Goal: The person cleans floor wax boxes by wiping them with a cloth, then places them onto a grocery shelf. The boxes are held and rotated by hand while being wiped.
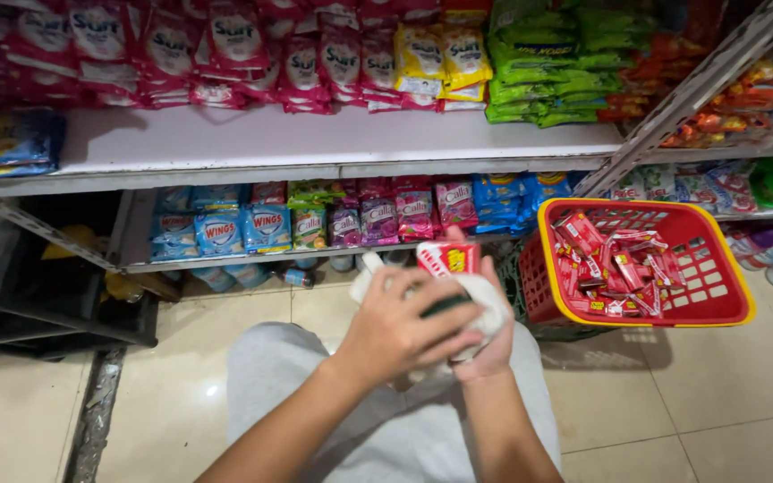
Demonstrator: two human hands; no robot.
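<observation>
Left hand closed over a white cloth; right hand grips a red packet beneath it, red basket just right.

At frame centre, the soft matt white cloth is wrapping a glossy red packet. At right, the red plastic basket is showing a smooth sheen. The floor tiles are reflecting light, glossy. The white shelf is appearing smooth, painted.
</observation>
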